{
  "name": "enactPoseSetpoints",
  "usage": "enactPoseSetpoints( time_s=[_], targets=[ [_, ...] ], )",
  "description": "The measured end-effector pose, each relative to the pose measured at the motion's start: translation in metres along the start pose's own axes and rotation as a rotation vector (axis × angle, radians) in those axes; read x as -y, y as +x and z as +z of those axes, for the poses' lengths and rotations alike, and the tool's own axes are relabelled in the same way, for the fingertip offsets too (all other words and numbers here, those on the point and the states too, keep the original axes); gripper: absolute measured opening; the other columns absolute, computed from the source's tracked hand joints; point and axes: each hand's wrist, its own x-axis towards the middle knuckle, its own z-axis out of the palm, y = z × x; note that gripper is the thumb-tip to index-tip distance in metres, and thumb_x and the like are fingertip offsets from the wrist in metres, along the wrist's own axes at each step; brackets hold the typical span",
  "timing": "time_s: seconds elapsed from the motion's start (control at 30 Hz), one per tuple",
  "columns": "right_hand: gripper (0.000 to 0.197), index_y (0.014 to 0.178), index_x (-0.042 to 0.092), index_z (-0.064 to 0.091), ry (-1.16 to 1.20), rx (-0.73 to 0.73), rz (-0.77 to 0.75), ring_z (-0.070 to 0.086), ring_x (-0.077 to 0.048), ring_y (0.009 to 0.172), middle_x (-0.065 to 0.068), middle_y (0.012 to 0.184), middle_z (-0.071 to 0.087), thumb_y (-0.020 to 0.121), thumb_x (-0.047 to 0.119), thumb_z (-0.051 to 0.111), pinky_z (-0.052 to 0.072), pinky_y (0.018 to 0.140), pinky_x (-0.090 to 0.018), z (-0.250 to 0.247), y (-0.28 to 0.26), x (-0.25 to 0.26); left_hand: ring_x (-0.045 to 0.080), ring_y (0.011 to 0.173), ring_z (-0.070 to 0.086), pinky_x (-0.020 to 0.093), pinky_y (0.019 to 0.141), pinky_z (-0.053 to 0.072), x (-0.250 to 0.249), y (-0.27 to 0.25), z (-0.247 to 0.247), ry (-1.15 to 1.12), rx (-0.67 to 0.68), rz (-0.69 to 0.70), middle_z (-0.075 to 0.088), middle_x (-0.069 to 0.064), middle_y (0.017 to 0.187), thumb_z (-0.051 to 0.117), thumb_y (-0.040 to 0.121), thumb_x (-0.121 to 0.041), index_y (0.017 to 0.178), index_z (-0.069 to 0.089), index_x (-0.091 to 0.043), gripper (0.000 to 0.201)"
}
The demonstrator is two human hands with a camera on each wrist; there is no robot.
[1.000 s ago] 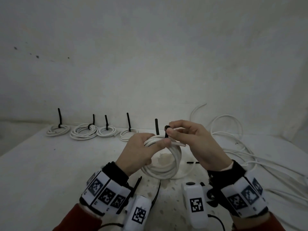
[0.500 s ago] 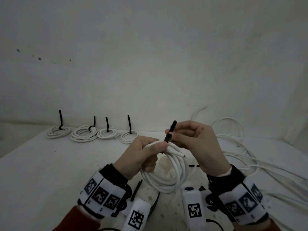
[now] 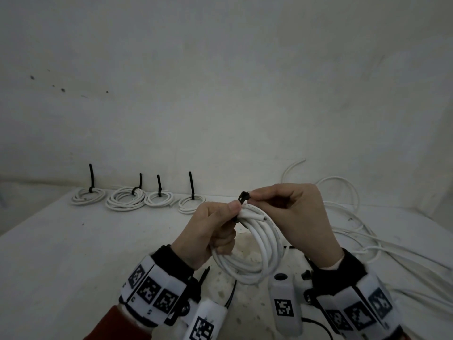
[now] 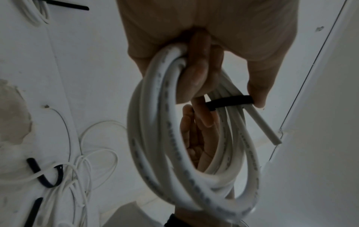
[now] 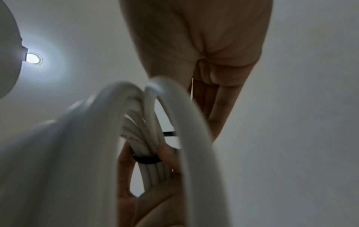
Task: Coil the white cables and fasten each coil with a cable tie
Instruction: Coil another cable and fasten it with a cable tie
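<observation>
My left hand (image 3: 229, 224) grips a coil of white cable (image 3: 257, 256) held upright above the table, thumb pressed on the top strands. A black cable tie (image 3: 244, 196) is looped round those strands; its band shows in the left wrist view (image 4: 229, 102) and the right wrist view (image 5: 147, 159). My right hand (image 3: 256, 196) pinches the tie just beside its head, and the tail is hidden inside the fingers. The cable's cut end (image 3: 261, 217) sticks out to the right of the tie.
Several tied coils (image 3: 132, 200) with upright black tie tails line the table's back left by the wall. Loose white cable (image 3: 367, 231) sprawls over the right side. Spare black ties (image 3: 231, 293) lie on the table (image 3: 73, 253) below my wrists.
The tie's tail stood straight up from the coil, then my right hand drew it up and to the right. Now the tail is out of sight in that hand.
</observation>
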Motion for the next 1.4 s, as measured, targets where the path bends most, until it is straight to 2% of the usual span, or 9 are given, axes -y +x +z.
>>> enactPoseSetpoints(
  time_s=[0.2, 0.33, 0.47, 0.67, 0.87, 1.07, 1.17, 1.23, 1.4],
  targets=[
    [0.018, 0.075, 0.02, 0.075, 0.011, -0.003, -0.054, 0.072, -0.008, 0.071, 0.009, 0.073, 0.074, 0.072, 0.003, 0.078, 0.054, 0.066, -0.015, 0.0, -0.001, 0.003, 0.003, 0.031, 0.017, 0.013, 0.037, 0.023, 0.0, 0.0, 0.001, 0.006, -0.013, 0.001, 0.022, -0.01, 0.04, 0.084, 0.049, -0.058, 0.049, 0.04, -0.021, 0.058],
    [0.012, 0.079, 0.014, 0.076, 0.011, 0.007, -0.087, 0.073, -0.013, 0.072, 0.004, 0.076, 0.075, 0.073, 0.004, 0.078, 0.057, 0.067, -0.022, -0.001, -0.001, 0.001, 0.004, 0.032, 0.017, 0.014, 0.037, 0.023, 0.0, -0.001, 0.004, 0.032, -0.01, -0.03, 0.022, -0.01, 0.04, 0.082, 0.05, -0.06, 0.045, 0.042, -0.023, 0.055],
    [0.013, 0.081, 0.013, 0.077, -0.013, 0.0, -0.12, 0.073, -0.016, 0.072, 0.001, 0.078, 0.076, 0.075, 0.001, 0.077, 0.059, 0.069, -0.028, 0.0, -0.001, -0.001, 0.004, 0.032, 0.016, 0.014, 0.038, 0.02, 0.0, -0.001, 0.005, 0.018, -0.011, -0.065, 0.022, -0.011, 0.038, 0.078, 0.056, -0.051, 0.042, 0.042, -0.024, 0.047],
    [0.017, 0.08, 0.013, 0.076, -0.02, -0.002, -0.114, 0.073, -0.018, 0.072, 0.0, 0.077, 0.076, 0.076, -0.003, 0.076, 0.059, 0.07, -0.032, -0.002, 0.001, -0.003, 0.003, 0.031, 0.018, 0.015, 0.038, 0.022, 0.0, -0.002, 0.004, -0.039, 0.009, -0.019, 0.023, -0.01, 0.038, 0.085, 0.047, -0.057, 0.047, 0.041, -0.02, 0.057],
    [0.013, 0.082, 0.01, 0.076, 0.012, 0.001, -0.143, 0.073, -0.019, 0.073, -0.001, 0.078, 0.076, 0.074, 0.0, 0.078, 0.059, 0.069, -0.031, -0.003, 0.0, 0.0, 0.002, 0.031, 0.018, 0.014, 0.038, 0.024, -0.002, -0.003, 0.007, -0.022, 0.01, 0.001, 0.024, -0.011, 0.038, 0.083, 0.048, -0.059, 0.046, 0.045, -0.02, 0.055],
    [0.017, 0.081, 0.012, 0.076, -0.015, 0.007, -0.201, 0.072, -0.013, 0.07, 0.003, 0.078, 0.075, 0.073, -0.003, 0.078, 0.057, 0.067, -0.021, -0.004, -0.002, 0.001, 0.003, 0.031, 0.018, 0.016, 0.038, 0.024, -0.003, -0.004, 0.01, 0.038, 0.026, -0.045, 0.024, -0.012, 0.036, 0.08, 0.045, -0.065, 0.036, 0.045, -0.022, 0.055],
    [0.017, 0.082, 0.011, 0.075, -0.031, -0.007, -0.255, 0.072, -0.01, 0.069, 0.003, 0.076, 0.075, 0.073, -0.003, 0.078, 0.055, 0.065, -0.018, -0.005, -0.002, 0.0, 0.003, 0.031, 0.017, 0.017, 0.038, 0.023, -0.005, -0.004, 0.012, 0.06, 0.012, -0.072, 0.023, -0.012, 0.035, 0.077, 0.051, -0.056, 0.034, 0.044, -0.021, 0.051],
    [0.014, 0.084, 0.011, 0.075, -0.07, -0.013, -0.318, 0.072, -0.008, 0.069, 0.002, 0.075, 0.075, 0.074, 0.002, 0.077, 0.055, 0.065, -0.018, -0.005, -0.002, 0.0, 0.004, 0.031, 0.016, 0.018, 0.038, 0.021, -0.006, -0.004, 0.013, 0.059, -0.01, -0.094, 0.021, -0.012, 0.035, 0.066, 0.058, -0.049, 0.034, 0.043, -0.021, 0.043],
    [0.009, 0.085, 0.01, 0.075, -0.209, -0.056, -0.441, 0.07, -0.004, 0.073, 0.003, 0.079, 0.074, 0.077, 0.007, 0.076, 0.056, 0.066, -0.02, -0.007, -0.001, 0.0, 0.003, 0.031, 0.015, 0.017, 0.037, 0.022, -0.01, -0.005, 0.014, 0.047, -0.033, -0.13, 0.019, -0.012, 0.036, 0.062, 0.058, -0.046, 0.039, 0.043, -0.024, 0.034]
  ],
)
